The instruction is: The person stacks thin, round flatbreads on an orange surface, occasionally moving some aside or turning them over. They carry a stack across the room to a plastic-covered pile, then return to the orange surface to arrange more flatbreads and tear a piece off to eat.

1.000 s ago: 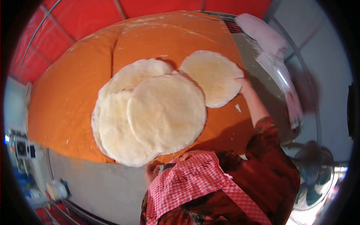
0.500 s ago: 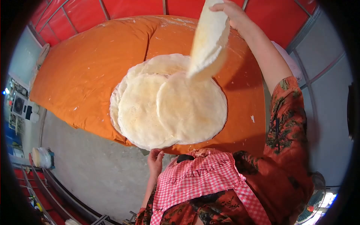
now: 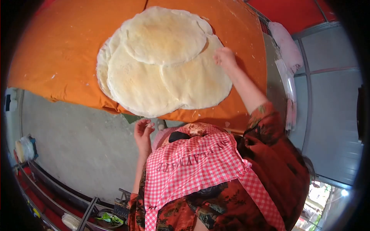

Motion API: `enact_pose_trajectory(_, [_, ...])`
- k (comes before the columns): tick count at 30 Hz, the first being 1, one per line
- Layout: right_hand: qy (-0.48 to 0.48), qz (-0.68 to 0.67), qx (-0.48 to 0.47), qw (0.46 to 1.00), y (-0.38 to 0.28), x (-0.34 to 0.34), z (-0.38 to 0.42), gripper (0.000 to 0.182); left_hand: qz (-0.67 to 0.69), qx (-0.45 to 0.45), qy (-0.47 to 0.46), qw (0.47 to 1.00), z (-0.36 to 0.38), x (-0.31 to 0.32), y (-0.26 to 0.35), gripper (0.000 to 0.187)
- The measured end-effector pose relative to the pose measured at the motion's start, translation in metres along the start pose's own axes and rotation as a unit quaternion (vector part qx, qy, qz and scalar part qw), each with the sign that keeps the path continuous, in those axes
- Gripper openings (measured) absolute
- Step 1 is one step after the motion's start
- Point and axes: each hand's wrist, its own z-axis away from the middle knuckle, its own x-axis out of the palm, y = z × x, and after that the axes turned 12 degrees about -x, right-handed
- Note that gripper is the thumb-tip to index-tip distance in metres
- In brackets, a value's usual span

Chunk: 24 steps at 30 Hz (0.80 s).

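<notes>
Large round flatbreads (image 3: 142, 84) lie overlapping in a pile on an orange cloth (image 3: 246, 50). One flatbread (image 3: 165, 36) rests flat on top at the far side of the pile. My right hand (image 3: 224, 58) is over the pile's right part, its fingers curled in with nothing seen in them. Near the pile's front edge, my left hand (image 3: 143, 129) hangs just off the cloth, palm up, fingers loosely bent and apart, holding nothing.
Grey floor (image 3: 77, 142) shows at the left. Metal rails and a green leafy item (image 3: 111, 219) are at the lower left, with a plastic-wrapped roll (image 3: 25, 149) above. A pale sack (image 3: 285, 46) stands beyond the cloth's right edge.
The flatbread that hung from my right hand now lies on the far part of the pile, let go. My right hand has come down and nearer. The view has shifted.
</notes>
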Motion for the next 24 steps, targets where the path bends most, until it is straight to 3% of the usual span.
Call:
enact_pose_trajectory(3, [-0.108,0.024,0.037,0.993,0.024,-0.011,0.097,0.015,0.089,-0.059,-0.039,0.994,0.007,0.005,0.018,0.034])
enact_pose_trajectory(5, [-0.093,0.016,0.19,0.977,0.035,-0.006,0.159,0.013,0.113,-0.079,-0.064,0.988,-0.001,0.003,0.021,0.035])
enact_pose_trajectory(8, [-0.057,-0.149,0.229,0.96,0.061,-0.019,0.211,0.022,0.122,-0.119,-0.077,0.982,-0.004,0.0,0.017,0.035])
enact_pose_trajectory(11, [0.037,-0.294,0.219,0.93,0.088,-0.022,0.221,0.027,0.076,-0.165,-0.119,0.976,0.001,0.005,0.01,0.026])
enact_pose_trajectory(14, [0.032,-0.394,0.195,0.898,0.108,-0.013,0.222,0.028,0.032,-0.198,-0.174,0.964,0.006,0.024,0.005,0.021])
enact_pose_trajectory(17, [0.077,-0.376,0.205,0.9,0.1,0.002,0.213,0.028,0.009,-0.221,-0.199,0.955,0.02,0.058,0.006,0.021])
enact_pose_trajectory(20, [0.111,-0.482,0.219,0.841,0.114,0.01,0.203,0.027,-0.02,-0.234,-0.218,0.947,0.028,0.081,0.002,0.02])
enact_pose_trajectory(24, [0.075,-0.542,0.296,0.783,0.111,0.006,0.189,0.029,-0.038,-0.28,-0.263,0.922,0.02,0.085,-0.018,0.028])
